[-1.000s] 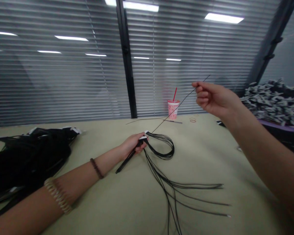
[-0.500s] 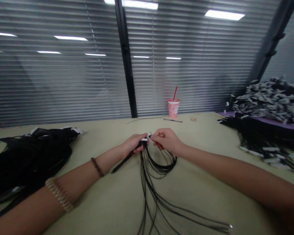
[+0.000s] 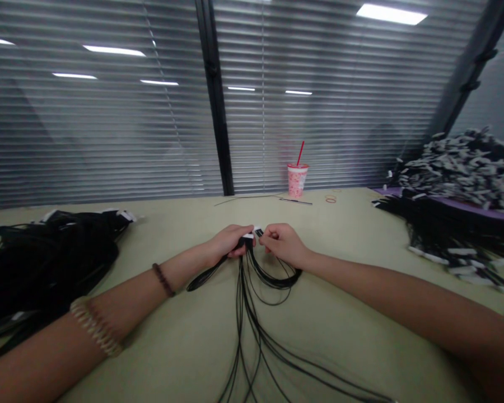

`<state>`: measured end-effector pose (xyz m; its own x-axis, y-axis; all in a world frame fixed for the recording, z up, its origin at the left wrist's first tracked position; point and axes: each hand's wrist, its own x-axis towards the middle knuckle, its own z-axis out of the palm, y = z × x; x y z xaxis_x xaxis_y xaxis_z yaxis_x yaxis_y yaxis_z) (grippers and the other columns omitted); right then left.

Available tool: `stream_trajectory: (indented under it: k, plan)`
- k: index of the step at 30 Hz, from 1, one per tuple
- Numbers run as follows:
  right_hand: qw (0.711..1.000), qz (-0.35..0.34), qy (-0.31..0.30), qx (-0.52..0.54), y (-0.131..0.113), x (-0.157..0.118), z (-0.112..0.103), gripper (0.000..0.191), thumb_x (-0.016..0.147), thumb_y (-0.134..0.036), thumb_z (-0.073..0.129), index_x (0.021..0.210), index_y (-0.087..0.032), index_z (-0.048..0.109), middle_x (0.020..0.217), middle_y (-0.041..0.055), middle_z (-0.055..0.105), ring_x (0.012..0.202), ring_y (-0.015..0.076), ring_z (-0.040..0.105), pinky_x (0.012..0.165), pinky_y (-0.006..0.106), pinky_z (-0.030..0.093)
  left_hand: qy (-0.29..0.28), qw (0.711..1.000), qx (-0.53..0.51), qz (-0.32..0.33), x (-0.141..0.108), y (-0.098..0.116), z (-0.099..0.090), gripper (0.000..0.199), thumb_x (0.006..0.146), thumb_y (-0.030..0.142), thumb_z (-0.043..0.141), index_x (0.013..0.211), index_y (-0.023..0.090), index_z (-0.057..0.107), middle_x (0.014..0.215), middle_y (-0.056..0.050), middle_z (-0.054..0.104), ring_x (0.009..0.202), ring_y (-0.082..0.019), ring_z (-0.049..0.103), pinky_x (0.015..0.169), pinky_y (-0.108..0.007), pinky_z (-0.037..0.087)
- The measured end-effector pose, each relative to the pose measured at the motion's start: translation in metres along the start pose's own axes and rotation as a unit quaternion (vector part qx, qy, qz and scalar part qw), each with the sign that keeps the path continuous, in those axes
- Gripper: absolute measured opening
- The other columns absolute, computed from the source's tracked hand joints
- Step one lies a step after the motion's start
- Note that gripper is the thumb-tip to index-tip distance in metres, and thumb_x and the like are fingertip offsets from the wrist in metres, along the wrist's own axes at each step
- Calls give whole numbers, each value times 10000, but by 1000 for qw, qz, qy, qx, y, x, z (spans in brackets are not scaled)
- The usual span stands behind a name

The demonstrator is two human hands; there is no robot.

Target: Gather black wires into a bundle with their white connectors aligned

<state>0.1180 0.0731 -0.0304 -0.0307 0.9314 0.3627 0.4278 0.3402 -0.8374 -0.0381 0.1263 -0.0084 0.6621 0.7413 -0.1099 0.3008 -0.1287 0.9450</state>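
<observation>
In the middle of the head view, my left hand (image 3: 231, 242) is closed around a white connector (image 3: 247, 237) with black wires (image 3: 252, 313) running out of it. My right hand (image 3: 284, 244) pinches the black wires just behind a second small white connector (image 3: 257, 230), right beside the first. Some wires loop from the connectors round under my right hand. Others trail down the table toward the front edge, and a folded bundle sticks out below my left hand. Whether the two connectors touch I cannot tell.
A heap of black cables (image 3: 54, 263) lies at left. At right are more black cables (image 3: 441, 235) and a large pile with white connectors (image 3: 470, 168). A pink cup (image 3: 297, 180) with a red straw, a thin tool (image 3: 296, 201) and rubber bands (image 3: 331, 199) sit at the back.
The camera view has tilted and shifted slightly. The trailing wires have swung a little to the left. Both hands keep their hold, almost in place.
</observation>
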Motion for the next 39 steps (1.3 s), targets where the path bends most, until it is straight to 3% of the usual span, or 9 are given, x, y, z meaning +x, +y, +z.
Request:
stream_trajectory:
  k: [19,39]
  plan:
    - [999,-4,-14,-28,1,0,1,156,713,-179,489,567,-141,530,472,-31,514,401,50,424,388,150,295,-5,1000,-1,-2,-3,3,1,403,781,480,375,647,144,551,299,59,335,268,-51,237,326,-185,137]
    - [991,-66,-24,-111,0,-1,1,207,762,-169,443,608,-147,579,492,-32,529,439,58,443,457,166,313,2,1000,20,11,-3,2,3,402,790,461,357,643,143,553,297,58,334,271,-55,237,328,-183,139]
